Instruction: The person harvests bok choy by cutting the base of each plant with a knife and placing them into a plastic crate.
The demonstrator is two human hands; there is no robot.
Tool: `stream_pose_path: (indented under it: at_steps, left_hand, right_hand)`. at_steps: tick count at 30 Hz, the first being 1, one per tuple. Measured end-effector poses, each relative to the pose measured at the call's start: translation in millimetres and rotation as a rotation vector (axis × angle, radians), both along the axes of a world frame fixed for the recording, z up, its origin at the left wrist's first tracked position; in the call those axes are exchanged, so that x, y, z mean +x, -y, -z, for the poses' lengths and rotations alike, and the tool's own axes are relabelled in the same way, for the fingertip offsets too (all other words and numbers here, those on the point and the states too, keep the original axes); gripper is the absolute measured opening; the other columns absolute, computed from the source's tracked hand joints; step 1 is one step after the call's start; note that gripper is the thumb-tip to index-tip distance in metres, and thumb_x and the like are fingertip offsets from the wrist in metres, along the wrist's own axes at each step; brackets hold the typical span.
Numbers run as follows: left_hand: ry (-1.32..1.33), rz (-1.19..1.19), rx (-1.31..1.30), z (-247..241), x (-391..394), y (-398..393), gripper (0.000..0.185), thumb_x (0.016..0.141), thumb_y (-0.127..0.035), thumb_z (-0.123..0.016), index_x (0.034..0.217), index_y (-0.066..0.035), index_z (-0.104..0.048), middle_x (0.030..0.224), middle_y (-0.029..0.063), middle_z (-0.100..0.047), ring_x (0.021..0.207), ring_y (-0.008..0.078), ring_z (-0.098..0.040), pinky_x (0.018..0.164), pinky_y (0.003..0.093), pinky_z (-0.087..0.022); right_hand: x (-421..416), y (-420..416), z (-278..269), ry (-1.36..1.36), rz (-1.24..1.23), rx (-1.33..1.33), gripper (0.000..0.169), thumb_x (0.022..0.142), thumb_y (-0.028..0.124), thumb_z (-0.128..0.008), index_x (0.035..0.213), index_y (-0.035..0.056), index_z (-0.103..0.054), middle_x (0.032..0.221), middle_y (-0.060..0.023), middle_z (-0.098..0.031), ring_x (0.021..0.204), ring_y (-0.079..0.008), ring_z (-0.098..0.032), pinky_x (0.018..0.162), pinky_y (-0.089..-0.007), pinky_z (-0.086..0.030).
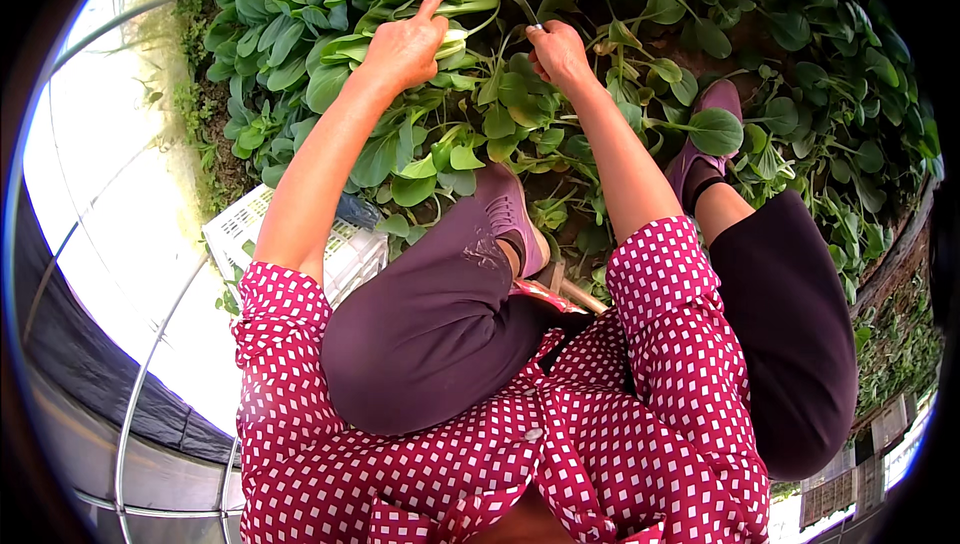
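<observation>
My left hand (409,45) is closed around a small bunch of bok choy (452,45), its pale stem ends showing past the fingers. The index finger stretches over the leaves towards the pale green stalks of another bok choy plant (472,2). In my right hand (561,54) is a small sickle; its thin curved blade (523,6) points up and left towards those stalks, with a slight gap between. Most of the sickle's handle is hidden inside the fist.
Dense leafy greens (285,26) fill the bed ahead and around my mauve shoes (499,202). A white plastic crate (364,266) stands beside my left arm, a dark bag (358,211) at it. A wooden stool (581,295) is partly visible beneath me. Metal hoops (142,364) curve along the left.
</observation>
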State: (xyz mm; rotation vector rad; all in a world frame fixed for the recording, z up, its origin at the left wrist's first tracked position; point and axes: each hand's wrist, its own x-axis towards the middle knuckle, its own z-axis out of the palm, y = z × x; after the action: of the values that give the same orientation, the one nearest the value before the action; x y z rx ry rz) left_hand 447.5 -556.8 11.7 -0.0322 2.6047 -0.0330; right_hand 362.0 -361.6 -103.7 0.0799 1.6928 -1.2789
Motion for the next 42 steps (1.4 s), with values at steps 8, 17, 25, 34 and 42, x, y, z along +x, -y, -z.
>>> stream_pose_path:
  at_steps: [8,17,25,34,42]
  left_hand:
    - [0.071,0.009,-0.022,-0.7,-2.7,-0.1,0.032,0.068,-0.001,-0.063,0.098,-0.001,-0.052,0.150,0.0155,-0.037,0.090,0.0366,-0.066,0.074,0.0470,-0.054]
    - [-0.013,-0.047,0.039,2.9,-1.7,6.1,0.035,0.073,-0.003,-0.060,0.106,0.001,-0.054,0.146,0.0095,-0.043,0.097,0.0328,-0.066,0.077,0.0452,-0.054]
    - [-0.252,-0.110,0.320,-63.1,10.5,-25.3,0.059,0.068,-0.006,-0.067,0.124,-0.001,-0.051,0.145,0.0057,-0.043,0.105,0.0312,-0.062,0.087,0.0396,-0.053]
    - [-0.120,-0.591,1.115,-105.4,19.7,-55.2,0.066,0.069,-0.007,-0.076,0.131,-0.003,-0.054,0.139,0.0049,-0.051,0.117,0.0160,-0.055,0.105,0.0301,-0.039]
    - [-0.356,-0.894,1.233,-102.0,8.9,-59.0,0.034,0.078,-0.014,-0.078,0.106,-0.003,-0.064,0.087,0.0012,-0.066,0.080,0.0087,-0.062,0.077,0.0255,-0.051]
  right_hand:
    - [-4.8,8.2,-1.6,0.136,-0.012,-0.016,0.029,0.095,0.026,-0.054,0.093,-0.0024,-0.060,0.067,-0.0104,-0.061,0.055,-0.0199,-0.057,0.048,-0.0358,-0.046]
    - [-27.1,14.7,29.0,-0.226,-0.420,0.128,0.035,0.092,0.032,-0.057,0.098,-0.0024,-0.061,0.077,-0.0155,-0.064,0.071,-0.0313,-0.060,0.067,-0.0426,-0.047]
    - [-19.9,-40.5,-46.4,0.017,0.280,-0.301,0.035,0.086,0.023,-0.071,0.111,0.0011,-0.061,0.081,-0.0034,-0.060,0.052,-0.0073,-0.051,0.045,-0.0246,-0.042]
    - [-26.1,-53.4,-147.2,-0.068,0.519,-0.710,0.033,0.076,0.010,-0.082,0.102,0.0031,-0.063,0.074,0.0000,-0.061,0.051,-0.0048,-0.051,0.043,-0.0193,-0.039]
    - [-36.4,-76.7,-203.6,-0.444,0.056,-0.390,0.029,0.079,0.026,-0.081,0.093,0.0041,-0.068,0.066,0.0042,-0.056,0.049,-0.0023,-0.044,0.044,-0.0186,-0.033]
